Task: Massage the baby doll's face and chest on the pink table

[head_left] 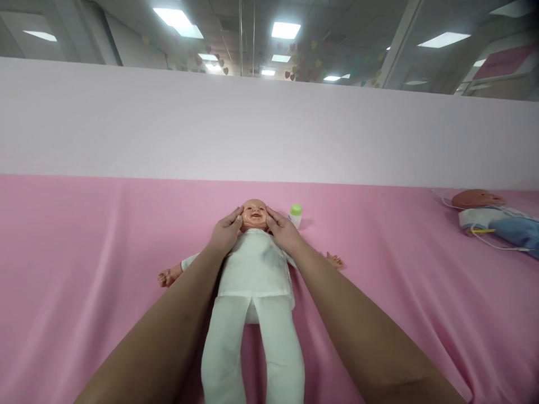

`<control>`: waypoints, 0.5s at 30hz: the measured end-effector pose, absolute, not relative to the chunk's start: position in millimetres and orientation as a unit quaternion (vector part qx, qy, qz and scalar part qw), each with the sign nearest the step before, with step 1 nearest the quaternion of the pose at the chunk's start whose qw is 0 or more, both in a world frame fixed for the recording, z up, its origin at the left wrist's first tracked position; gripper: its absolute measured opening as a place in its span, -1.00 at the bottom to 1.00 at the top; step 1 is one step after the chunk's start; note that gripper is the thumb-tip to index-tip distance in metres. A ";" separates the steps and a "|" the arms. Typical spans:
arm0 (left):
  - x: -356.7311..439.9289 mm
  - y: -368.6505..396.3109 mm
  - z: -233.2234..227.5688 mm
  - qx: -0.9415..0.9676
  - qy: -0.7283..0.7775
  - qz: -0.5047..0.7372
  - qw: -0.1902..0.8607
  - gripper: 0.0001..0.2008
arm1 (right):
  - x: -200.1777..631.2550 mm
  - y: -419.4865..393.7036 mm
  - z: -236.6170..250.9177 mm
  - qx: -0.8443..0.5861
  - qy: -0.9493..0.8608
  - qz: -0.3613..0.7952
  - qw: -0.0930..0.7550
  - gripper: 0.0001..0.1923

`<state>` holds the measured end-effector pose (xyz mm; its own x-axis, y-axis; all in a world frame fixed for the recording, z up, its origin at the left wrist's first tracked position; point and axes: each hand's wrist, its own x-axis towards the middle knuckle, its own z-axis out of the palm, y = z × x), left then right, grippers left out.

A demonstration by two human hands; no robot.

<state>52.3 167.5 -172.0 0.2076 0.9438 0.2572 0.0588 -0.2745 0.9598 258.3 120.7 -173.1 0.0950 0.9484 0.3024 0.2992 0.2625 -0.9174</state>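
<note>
A baby doll in a white top and white trousers lies on its back on the pink cloth, its head at the far end and arms spread out. My left hand cups the left side of the doll's head, fingers curved along the cheek. On the other side, my right hand holds the head in the same way. Both thumbs lie near the doll's jaw. The undersides of my fingers and the back of the head are hidden. My forearms pass over the doll's sleeves.
Just right of my right hand stands a small white bottle with a green cap. Another doll in blue and white clothes lies at the far right, with white cords about it. A low white wall runs behind the cloth, with glass above.
</note>
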 end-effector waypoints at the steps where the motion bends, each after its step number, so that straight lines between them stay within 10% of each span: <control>1: 52.6 166.4 -171.0 0.630 0.397 0.490 0.453 -0.40 | 257.0 120.7 -173.4 -0.529 -0.588 0.305 0.530 -0.41; 7: 54.5 162.6 -171.4 0.644 0.428 0.475 0.421 -0.05 | 248.8 117.6 -174.7 -0.550 -0.569 0.293 0.536 -0.18; 15: 53.8 164.0 -173.7 0.651 0.432 0.470 0.410 -0.08 | 249.3 121.3 -177.7 -0.535 -0.564 0.310 0.547 -0.13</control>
